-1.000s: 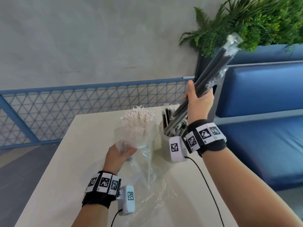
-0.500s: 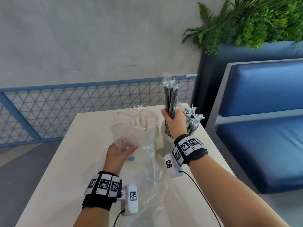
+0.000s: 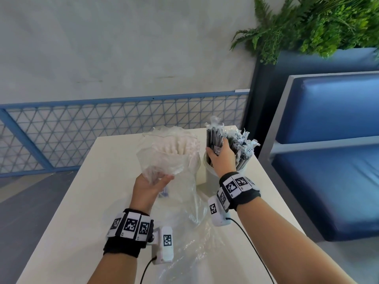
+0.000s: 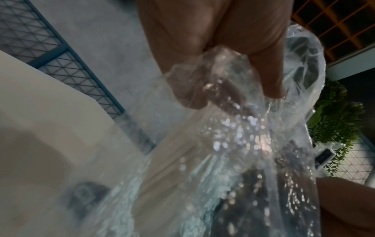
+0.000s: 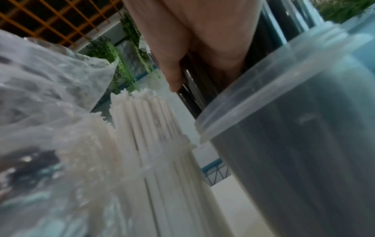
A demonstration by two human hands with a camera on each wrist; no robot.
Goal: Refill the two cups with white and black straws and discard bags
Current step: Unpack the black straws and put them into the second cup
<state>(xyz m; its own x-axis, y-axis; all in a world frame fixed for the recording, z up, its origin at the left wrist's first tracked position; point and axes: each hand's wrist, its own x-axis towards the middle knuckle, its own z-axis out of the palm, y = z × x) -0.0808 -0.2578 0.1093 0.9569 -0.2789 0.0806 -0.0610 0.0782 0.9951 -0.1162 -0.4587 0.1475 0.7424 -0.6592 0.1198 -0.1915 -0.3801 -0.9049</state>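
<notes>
My right hand (image 3: pixel 220 153) grips a bundle of wrapped black straws (image 3: pixel 213 136) standing upright inside the translucent cup (image 3: pixel 213 175) at the table's far right, beside other black straws (image 3: pixel 242 144). In the right wrist view the fingers (image 5: pixel 174 77) curl round the black straws (image 5: pixel 194 89) above the cup's rim (image 5: pixel 263 102). My left hand (image 3: pixel 151 185) holds a crumpled clear plastic bag (image 3: pixel 164 158), raised in front of the white straws (image 3: pixel 180 144); their cup is hidden behind it. In the left wrist view the fingers (image 4: pixel 271 80) pinch the bag (image 4: pixel 223 112). White straws (image 5: pixel 158 128) stand left of the cup.
More clear plastic (image 3: pixel 194 238) lies on the cream table (image 3: pixel 82 222) between my forearms. A blue mesh railing (image 3: pixel 102 130) runs behind the table. A blue cushioned bench (image 3: pixel 328 160) stands to the right, with a planter of green plants (image 3: pixel 317 23) behind it.
My right hand swung the black straw bundle from tilted high over the bench to upright and lowered it into the right cup. The left hand kept holding the bag, lifting it slightly.
</notes>
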